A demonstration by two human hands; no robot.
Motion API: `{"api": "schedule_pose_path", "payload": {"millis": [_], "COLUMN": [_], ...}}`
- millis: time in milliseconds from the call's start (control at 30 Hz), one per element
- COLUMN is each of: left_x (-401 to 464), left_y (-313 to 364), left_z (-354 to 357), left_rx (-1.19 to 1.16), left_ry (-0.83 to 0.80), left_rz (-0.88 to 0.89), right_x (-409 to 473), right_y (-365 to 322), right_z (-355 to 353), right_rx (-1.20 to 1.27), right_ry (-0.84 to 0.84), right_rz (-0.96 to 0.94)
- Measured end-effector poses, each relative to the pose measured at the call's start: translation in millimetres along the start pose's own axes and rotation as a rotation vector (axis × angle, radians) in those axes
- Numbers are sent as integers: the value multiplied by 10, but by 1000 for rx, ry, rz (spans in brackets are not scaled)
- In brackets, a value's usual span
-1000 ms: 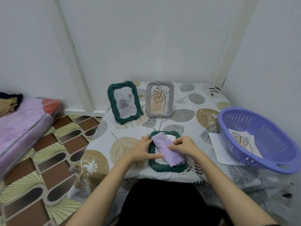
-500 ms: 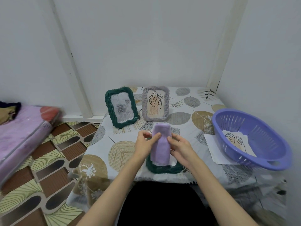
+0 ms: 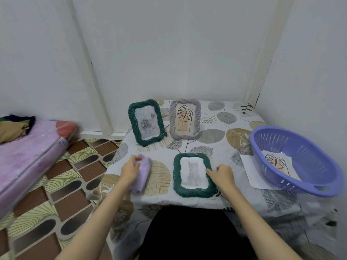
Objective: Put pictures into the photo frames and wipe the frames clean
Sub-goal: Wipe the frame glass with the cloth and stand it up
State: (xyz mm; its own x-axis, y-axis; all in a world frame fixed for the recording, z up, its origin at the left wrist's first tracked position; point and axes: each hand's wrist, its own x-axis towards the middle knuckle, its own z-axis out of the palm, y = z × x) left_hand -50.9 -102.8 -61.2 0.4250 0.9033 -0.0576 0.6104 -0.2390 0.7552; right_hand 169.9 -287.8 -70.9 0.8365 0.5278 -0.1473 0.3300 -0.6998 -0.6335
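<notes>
At the far left, a pink mattress (image 3: 24,158) is seen on a patterned tile floor (image 3: 62,196), beside a table covered with a leaf-print cloth (image 3: 216,136). Near the table's left edge, a folded lilac cloth (image 3: 143,172) is laid on the tablecloth and is gripped along its left side by the left hand (image 3: 130,168), whose fingers are curled round the fold. Toward the back edge, a green frame with a rose picture (image 3: 146,122) is stood upright, and just to its right a grey frame with a leaf drawing (image 3: 185,119) is stood upright as well; the two are set close together but apart. Near the front edge, at the middle, a green frame with a cat picture (image 3: 193,175) is laid flat, face up. Its right rim is touched by the fingertips of the right hand (image 3: 222,174), whose fingers are bent; whether the rim is pinched cannot be told. Further right, loose white sheets (image 3: 251,173) are partly covered by a purple basket (image 3: 304,147) at the right edge, in which a leaf print (image 3: 277,162) is held.
</notes>
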Motion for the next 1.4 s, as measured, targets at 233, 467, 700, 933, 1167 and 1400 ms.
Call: {"api": "schedule_pose_path", "payload": {"millis": [233,467,700,933,1167,1400], "left_x": [-144,-94,-217,-356,-346,-355], "left_y": [-136,-94,520,913,1035,1078], "left_z": [165,168,412,512,475,420], "left_rx": [654,753,-107,-763,-835,-849], "left_ry": [136,-93,-19,-369,-393,-448], "left_rz": [257,179,267,127,219,270], "right_x": [-85,-109,-92,-136,-160,-103], "right_y": [-32,-164,-124,-140,-193,-302], "right_z": [160,40,-61,-349,-601,-760], "right_rx": [-92,324,906,1092,1015,1010], "right_ry": [98,83,-7,-42,-69,-29], "right_rz": [-71,88,119,-90,-350,-476]}}
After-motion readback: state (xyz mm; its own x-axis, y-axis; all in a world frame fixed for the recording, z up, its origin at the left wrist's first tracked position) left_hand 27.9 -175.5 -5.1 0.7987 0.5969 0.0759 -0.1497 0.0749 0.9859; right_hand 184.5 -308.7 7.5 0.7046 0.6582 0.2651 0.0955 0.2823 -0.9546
